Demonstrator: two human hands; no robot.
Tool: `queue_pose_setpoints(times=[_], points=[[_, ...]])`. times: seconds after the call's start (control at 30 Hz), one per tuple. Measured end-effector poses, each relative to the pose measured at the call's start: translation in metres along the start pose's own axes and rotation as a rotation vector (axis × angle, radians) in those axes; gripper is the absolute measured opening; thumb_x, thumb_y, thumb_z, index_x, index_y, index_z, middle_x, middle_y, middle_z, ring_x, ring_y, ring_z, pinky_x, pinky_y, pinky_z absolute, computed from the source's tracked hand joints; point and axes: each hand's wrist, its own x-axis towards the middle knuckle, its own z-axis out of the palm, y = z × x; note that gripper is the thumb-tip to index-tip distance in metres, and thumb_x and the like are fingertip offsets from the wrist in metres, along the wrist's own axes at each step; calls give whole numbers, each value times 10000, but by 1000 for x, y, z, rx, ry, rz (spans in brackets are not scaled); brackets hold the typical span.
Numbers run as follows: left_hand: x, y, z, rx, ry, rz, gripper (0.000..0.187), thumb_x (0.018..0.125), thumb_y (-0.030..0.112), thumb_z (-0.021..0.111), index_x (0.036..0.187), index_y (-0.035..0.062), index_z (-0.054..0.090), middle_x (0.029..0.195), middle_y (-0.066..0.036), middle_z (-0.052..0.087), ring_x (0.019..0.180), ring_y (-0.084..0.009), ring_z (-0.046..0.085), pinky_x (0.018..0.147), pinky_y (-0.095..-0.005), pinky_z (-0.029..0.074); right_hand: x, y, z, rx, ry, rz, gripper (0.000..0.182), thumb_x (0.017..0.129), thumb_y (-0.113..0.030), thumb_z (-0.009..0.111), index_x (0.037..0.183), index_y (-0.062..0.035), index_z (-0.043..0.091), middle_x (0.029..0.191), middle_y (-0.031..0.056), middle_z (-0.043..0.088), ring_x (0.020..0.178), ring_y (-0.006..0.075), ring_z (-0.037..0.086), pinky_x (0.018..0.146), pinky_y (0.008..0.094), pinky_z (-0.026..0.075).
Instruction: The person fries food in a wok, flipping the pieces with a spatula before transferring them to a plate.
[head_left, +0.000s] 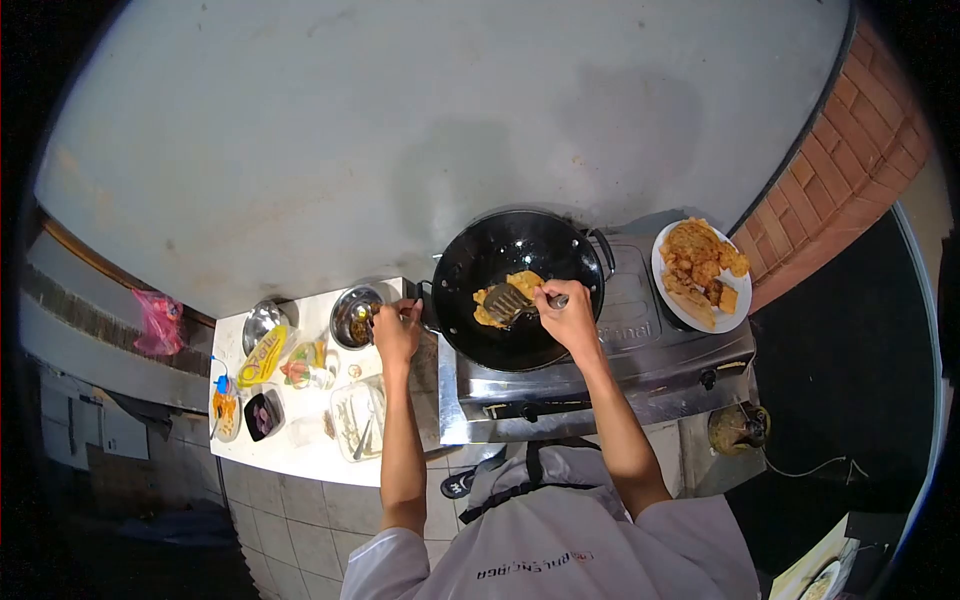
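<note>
My right hand [566, 312] is closed round the handle of a slotted spatula [508, 301]. The spatula's head lies on yellow-brown fried food [521, 284] inside a black wok [478, 341] on the stove. To the left of the wok, my left hand [397, 328] is closed near the right rim of a metal bowl [341, 325] with dark contents. Its fingers seem to pinch the end of a dark utensil that reaches over the bowl; the grip is small in view.
A white plate [737, 312] of fried food rests at the stove's right. On the white table [296, 455] are a second metal bowl [262, 322], a yellow packet [262, 358], a black bowl [262, 417] and a clear tray [357, 418]. A grey wall stands behind.
</note>
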Motion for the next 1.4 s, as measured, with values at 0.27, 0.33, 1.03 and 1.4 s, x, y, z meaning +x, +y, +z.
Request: queue_pose_setpoints(times=[0.27, 0.33, 1.03, 1.4], points=[[-5, 5, 2, 26, 54, -8, 226, 776, 277, 683, 845, 62, 700, 750, -128, 661, 739, -345, 635, 673, -404, 484, 5, 9, -4, 1, -165, 148, 112, 753, -61, 646, 729, 44, 618, 697, 203, 617, 678, 341, 634, 600, 356, 475], [-4, 6, 1, 27, 63, -11, 226, 774, 275, 685, 843, 60, 699, 749, -127, 660, 738, -346, 634, 672, -405, 484, 5, 11, -3, -18, -168, 133, 110, 747, -70, 658, 733, 34, 626, 723, 204, 625, 711, 347, 634, 630, 369, 484], [-2, -35, 27, -506, 294, -191, 265, 792, 165, 691, 917, -68, 667, 744, -105, 670, 661, -116, 587, 630, -249, 459, -7, 5, -13, 125, -87, 313, 252, 827, -201, 617, 745, 35, 654, 684, 170, 649, 627, 285, 649, 587, 351, 472], [-25, -15, 9, -594, 238, -174, 302, 852, 189, 649, 1007, -69, 642, 858, -87, 654, 778, -120, 580, 747, -257, 455, -9, -9, -26, 141, 54, 198, 273, 852, -180, 598, 677, 29, 608, 551, 125, 576, 456, 192, 552, 481, 309, 399]])
